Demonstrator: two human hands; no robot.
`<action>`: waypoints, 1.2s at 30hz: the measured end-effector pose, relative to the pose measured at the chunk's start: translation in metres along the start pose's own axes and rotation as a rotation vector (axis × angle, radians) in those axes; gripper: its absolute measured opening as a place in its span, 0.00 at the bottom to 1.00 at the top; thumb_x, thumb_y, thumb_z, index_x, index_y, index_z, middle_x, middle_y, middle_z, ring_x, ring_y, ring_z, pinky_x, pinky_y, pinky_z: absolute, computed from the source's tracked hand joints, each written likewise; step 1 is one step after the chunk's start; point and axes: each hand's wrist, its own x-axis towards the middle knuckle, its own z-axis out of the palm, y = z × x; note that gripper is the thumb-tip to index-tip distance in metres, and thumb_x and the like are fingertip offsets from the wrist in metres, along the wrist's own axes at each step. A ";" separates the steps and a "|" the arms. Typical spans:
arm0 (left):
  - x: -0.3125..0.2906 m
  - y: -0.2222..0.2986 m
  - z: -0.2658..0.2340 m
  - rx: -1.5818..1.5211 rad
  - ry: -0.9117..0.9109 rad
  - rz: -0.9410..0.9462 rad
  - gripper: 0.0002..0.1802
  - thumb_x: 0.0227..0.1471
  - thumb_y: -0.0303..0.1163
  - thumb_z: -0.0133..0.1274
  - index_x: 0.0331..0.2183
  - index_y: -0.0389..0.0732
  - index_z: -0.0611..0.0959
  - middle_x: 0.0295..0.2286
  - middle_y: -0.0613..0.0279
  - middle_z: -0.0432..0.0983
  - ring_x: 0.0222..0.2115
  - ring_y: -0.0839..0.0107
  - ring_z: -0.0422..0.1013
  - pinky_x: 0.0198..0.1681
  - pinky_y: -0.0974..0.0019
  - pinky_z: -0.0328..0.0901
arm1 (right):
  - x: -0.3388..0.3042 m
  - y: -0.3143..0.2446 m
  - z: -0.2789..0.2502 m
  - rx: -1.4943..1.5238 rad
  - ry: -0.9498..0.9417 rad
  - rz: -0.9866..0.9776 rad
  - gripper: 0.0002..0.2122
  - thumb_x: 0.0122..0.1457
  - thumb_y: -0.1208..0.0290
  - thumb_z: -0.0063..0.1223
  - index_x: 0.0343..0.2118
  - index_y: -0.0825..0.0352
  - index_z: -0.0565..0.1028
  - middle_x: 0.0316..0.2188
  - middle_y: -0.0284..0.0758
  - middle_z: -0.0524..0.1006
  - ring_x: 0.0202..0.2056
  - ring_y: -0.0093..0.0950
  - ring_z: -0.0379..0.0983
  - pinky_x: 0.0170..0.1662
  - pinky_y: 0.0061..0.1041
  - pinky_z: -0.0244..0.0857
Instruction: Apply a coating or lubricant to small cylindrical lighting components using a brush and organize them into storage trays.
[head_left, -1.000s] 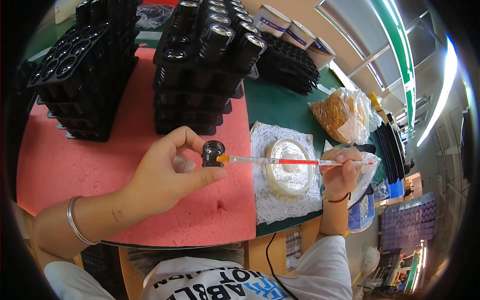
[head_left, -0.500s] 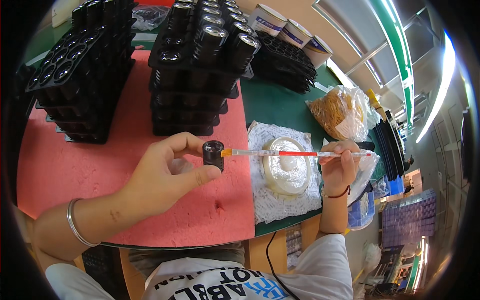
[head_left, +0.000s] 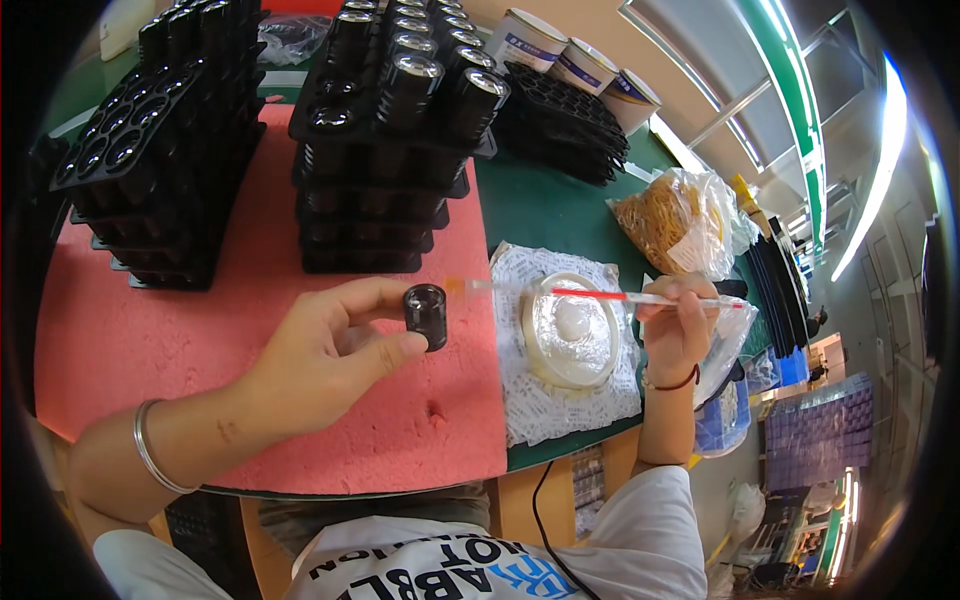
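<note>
Standing at the upper left, a stack of black moulded trays (head_left: 135, 170) rests on a pink foam mat (head_left: 80, 330), its uppermost wells showing no parts in them. Right of it, the left hand (head_left: 310, 345), a silvery bangle (head_left: 147, 447) on its wrist, reaches in over the mat and pinches a small black cylinder (head_left: 426, 320) between thumb and fingers. The cylinder sits near the centre of the frame, nearly upright, its ring-like upper end facing the camera. Above it, at the upper centre, a second tray stack (head_left: 370, 205) carries rows of black parts with shiny tops.

Just right of the cylinder is the yellowish tip of a slim brush (head_left: 595, 295); it is blurred, and whether it touches the side wall cannot be told. Farther right, a round whitish dish (head_left: 531, 345) lies on printed paper (head_left: 520, 415), beneath the line of the brush handle. At right of centre, the right hand (head_left: 678, 318) has its thumb and fingertips closed on the handle's far end.

The step in hand looks like brushing something onto the cylinder's outside. Continuing would seem to call for light bristle contact and a small turn of the cylinder by the left fingers, keeping bristles clear of the skin.
</note>
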 end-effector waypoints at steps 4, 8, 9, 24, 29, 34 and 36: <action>0.002 -0.003 0.007 -0.029 0.042 0.065 0.13 0.46 0.26 0.52 0.37 0.37 0.72 0.23 0.74 0.68 0.19 0.90 0.56 0.21 0.83 0.52 | 0.004 0.001 -0.005 -0.033 0.063 -0.004 0.08 0.51 0.73 0.42 0.23 0.73 0.69 0.19 0.41 0.72 0.19 0.29 0.70 0.24 0.22 0.65; -0.006 0.008 0.006 0.210 0.011 0.059 0.14 0.42 0.27 0.55 0.35 0.34 0.74 0.20 0.76 0.65 0.15 0.90 0.53 0.17 0.80 0.50 | 0.009 0.003 -0.010 0.029 0.128 -0.004 0.07 0.50 0.75 0.41 0.22 0.74 0.69 0.16 0.41 0.70 0.17 0.27 0.68 0.22 0.21 0.63; -0.008 0.012 0.007 0.395 0.013 0.104 0.14 0.40 0.28 0.57 0.33 0.35 0.74 0.18 0.76 0.64 0.14 0.90 0.52 0.15 0.79 0.49 | 0.009 0.003 -0.011 0.030 0.158 0.006 0.07 0.50 0.75 0.41 0.22 0.74 0.69 0.16 0.41 0.70 0.17 0.27 0.68 0.22 0.21 0.63; -0.024 0.142 -0.081 1.419 0.927 0.660 0.17 0.39 0.35 0.56 0.30 0.32 0.75 0.22 0.60 0.72 0.24 0.73 0.67 0.32 0.72 0.61 | 0.009 0.000 -0.012 0.076 0.083 0.029 0.07 0.52 0.76 0.41 0.24 0.74 0.69 0.20 0.38 0.71 0.20 0.25 0.70 0.25 0.21 0.64; -0.008 0.145 -0.115 1.502 0.876 0.359 0.22 0.36 0.41 0.56 0.28 0.30 0.77 0.25 0.51 0.74 0.29 0.64 0.71 0.35 0.66 0.63 | 0.010 -0.002 -0.013 0.052 0.046 0.028 0.07 0.52 0.76 0.41 0.24 0.74 0.70 0.21 0.37 0.71 0.21 0.24 0.70 0.25 0.20 0.64; 0.002 0.151 -0.111 1.455 0.833 0.262 0.21 0.35 0.38 0.58 0.27 0.29 0.76 0.23 0.52 0.74 0.27 0.66 0.71 0.32 0.68 0.63 | 0.008 -0.001 -0.013 -0.013 0.051 0.042 0.07 0.53 0.76 0.41 0.24 0.74 0.70 0.21 0.37 0.71 0.22 0.22 0.70 0.28 0.18 0.64; 0.002 0.153 -0.104 1.455 0.829 0.166 0.19 0.34 0.36 0.58 0.26 0.29 0.77 0.21 0.54 0.73 0.25 0.69 0.71 0.30 0.69 0.62 | 0.008 -0.001 -0.012 -0.011 0.053 0.044 0.07 0.53 0.76 0.41 0.24 0.73 0.70 0.21 0.36 0.71 0.22 0.22 0.70 0.28 0.18 0.64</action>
